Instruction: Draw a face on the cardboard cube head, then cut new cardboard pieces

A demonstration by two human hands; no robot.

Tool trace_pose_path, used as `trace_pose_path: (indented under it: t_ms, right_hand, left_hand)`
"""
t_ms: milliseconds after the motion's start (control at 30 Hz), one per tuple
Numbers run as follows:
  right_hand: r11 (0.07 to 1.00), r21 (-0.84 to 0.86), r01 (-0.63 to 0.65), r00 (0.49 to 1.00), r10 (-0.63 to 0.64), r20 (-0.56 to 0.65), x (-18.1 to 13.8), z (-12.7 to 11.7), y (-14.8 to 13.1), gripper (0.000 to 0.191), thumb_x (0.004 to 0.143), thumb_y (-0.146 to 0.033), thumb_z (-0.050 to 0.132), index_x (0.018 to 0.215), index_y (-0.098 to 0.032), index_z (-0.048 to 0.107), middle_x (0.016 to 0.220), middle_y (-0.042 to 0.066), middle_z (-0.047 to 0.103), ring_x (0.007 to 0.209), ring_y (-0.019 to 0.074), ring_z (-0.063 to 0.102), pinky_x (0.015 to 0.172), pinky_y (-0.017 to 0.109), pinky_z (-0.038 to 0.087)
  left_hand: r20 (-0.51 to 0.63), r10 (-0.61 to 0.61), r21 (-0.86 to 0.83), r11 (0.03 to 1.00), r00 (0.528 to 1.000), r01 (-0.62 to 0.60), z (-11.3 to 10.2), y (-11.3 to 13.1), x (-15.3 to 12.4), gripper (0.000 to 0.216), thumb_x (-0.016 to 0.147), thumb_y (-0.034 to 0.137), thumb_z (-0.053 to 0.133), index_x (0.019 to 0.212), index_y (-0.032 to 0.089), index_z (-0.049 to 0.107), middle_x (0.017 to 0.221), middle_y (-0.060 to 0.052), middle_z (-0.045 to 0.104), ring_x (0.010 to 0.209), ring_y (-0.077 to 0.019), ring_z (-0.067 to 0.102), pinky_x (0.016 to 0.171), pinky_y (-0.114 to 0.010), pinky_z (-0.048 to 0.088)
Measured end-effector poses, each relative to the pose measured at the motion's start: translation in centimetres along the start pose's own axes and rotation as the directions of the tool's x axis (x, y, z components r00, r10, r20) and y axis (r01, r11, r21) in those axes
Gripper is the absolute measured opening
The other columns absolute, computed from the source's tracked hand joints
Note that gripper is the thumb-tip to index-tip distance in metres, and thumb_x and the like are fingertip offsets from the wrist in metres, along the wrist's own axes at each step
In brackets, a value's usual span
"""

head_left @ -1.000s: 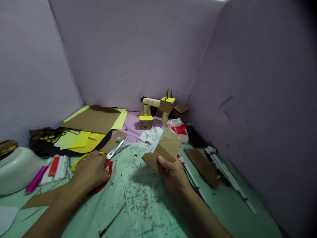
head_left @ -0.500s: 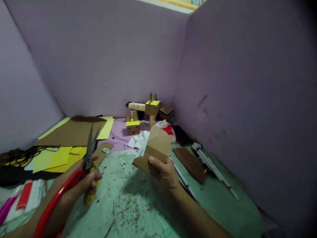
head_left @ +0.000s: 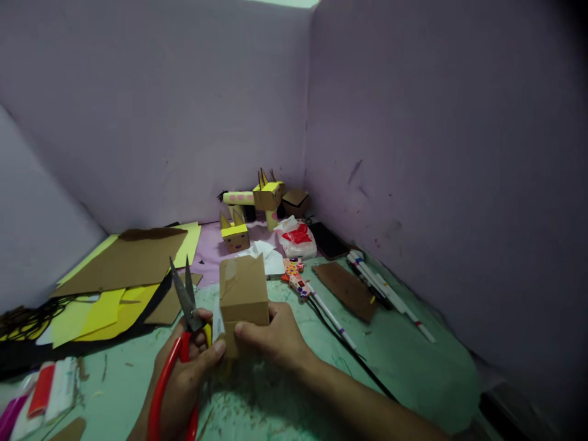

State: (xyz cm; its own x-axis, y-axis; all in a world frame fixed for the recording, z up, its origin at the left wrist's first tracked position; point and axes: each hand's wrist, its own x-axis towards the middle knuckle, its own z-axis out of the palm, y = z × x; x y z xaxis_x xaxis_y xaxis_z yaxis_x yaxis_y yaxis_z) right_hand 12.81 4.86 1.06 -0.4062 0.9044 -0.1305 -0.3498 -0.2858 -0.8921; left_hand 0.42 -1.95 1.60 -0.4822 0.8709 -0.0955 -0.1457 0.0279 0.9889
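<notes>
My right hand grips a folded brown cardboard piece from its lower right, thumb across the front. My left hand is closed on red-and-yellow-handled scissors. The blades point up and stand slightly apart, just left of the cardboard. The left thumb also presses against the cardboard's lower left corner. Both hands meet over the green cutting mat.
Brown cardboard sheets and yellow paper lie at the left. Small cardboard animal figures stand at the back corner beside a red-and-white plastic bag. Pens and a brown strip lie at right. Markers sit at the lower left.
My left hand lifted the scissors off the mat and brought them up beside the cardboard. My right hand drew the cardboard leftward and closer. The view swung to the right.
</notes>
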Motion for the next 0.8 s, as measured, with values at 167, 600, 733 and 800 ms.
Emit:
trace_pose_path:
  t_ms: [167, 600, 733, 800]
  right_hand:
    - [0.994, 0.092, 0.06, 0.992, -0.07, 0.107, 0.3, -0.6, 1.3, 0.022, 0.056, -0.024, 0.077, 0.076, -0.017, 0.076, 0.069, 0.002, 0.072, 0.06, 0.0142, 0.061, 0.058, 0.025, 0.05]
    - [0.908, 0.394, 0.14, 0.99, -0.115, -0.088, 1.2, -2.1, 0.0, 0.046, 0.052, -0.027, 0.093, 0.092, -0.019, 0.073, 0.09, 0.001, 0.077, 0.081, 0.0197, 0.07, 0.074, 0.031, 0.058]
    - [0.878, 0.43, 0.21, 0.972, -0.141, -0.186, 1.2, -2.2, -1.3, 0.052, 0.049, -0.026, 0.094, 0.096, -0.021, 0.072, 0.092, 0.0, 0.076, 0.085, 0.0192, 0.07, 0.073, 0.029, 0.058]
    - [0.868, 0.433, 0.242, 0.962, -0.155, -0.227, 1.2, -2.2, -1.6, 0.056, 0.048, -0.028, 0.094, 0.098, -0.022, 0.071, 0.093, -0.001, 0.076, 0.089, 0.0195, 0.069, 0.079, 0.031, 0.058]
  left_hand:
    - [0.019, 0.052, 0.127, 0.99, 0.998, -0.054, -0.7, -0.1, 0.3, 0.052, 0.056, 0.031, 0.083, 0.101, 0.023, 0.057, 0.071, 0.006, 0.055, 0.069, -0.0162, 0.058, 0.06, -0.023, 0.051]
    - [0.186, 0.278, 0.646, 0.688, 0.942, -0.331, -1.9, 1.1, 0.2, 0.033, 0.09, 0.048, 0.049, 0.111, 0.024, 0.056, 0.069, 0.003, 0.057, 0.058, -0.0169, 0.056, 0.058, -0.027, 0.046]
    - [0.312, 0.325, 0.72, 0.532, 0.893, -0.446, -2.9, 0.0, 0.3, 0.033, 0.093, 0.037, 0.041, 0.118, 0.025, 0.059, 0.084, -0.004, 0.064, 0.074, -0.0223, 0.062, 0.07, -0.032, 0.05]
    - [0.328, 0.345, 0.709, 0.525, 0.879, -0.471, -3.1, -1.0, 0.1, 0.039, 0.091, 0.03, 0.039, 0.126, 0.025, 0.056, 0.104, -0.01, 0.066, 0.096, -0.0279, 0.063, 0.085, -0.039, 0.051]
